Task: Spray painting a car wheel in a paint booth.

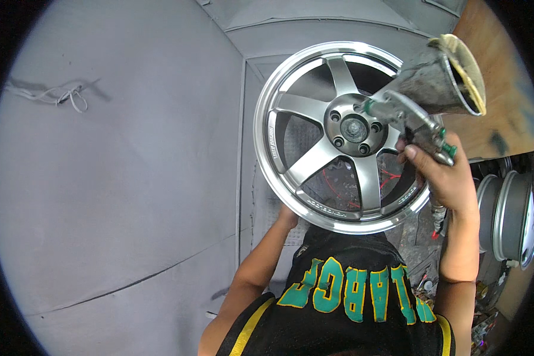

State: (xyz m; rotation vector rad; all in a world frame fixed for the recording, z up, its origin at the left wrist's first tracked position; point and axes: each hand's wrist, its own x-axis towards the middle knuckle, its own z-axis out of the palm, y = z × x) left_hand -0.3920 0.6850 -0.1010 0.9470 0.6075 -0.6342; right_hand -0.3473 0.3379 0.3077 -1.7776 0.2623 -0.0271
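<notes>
A silver six-spoke wheel rim [312,164] with a polished outer lip faces up in front of my body. My right hand [436,169] is closed around the handle of a spray gun [400,113], a metal tool with green fittings and a grey-stained cup [427,80] on top. The gun's nozzle is over the rim's hub, on its right side. My left hand [288,216] is at the rim's lower left edge, mostly hidden beneath it. Its fingers do not show, so I cannot tell whether it grips the rim or something under it.
A grey wall [130,160] runs along the left, with a bundle of pale cable [71,98] on it. At the upper right is a brown board [510,89]. Below it more wheel rims [513,219] stand on edge. A red hose [388,176] shows between the spokes.
</notes>
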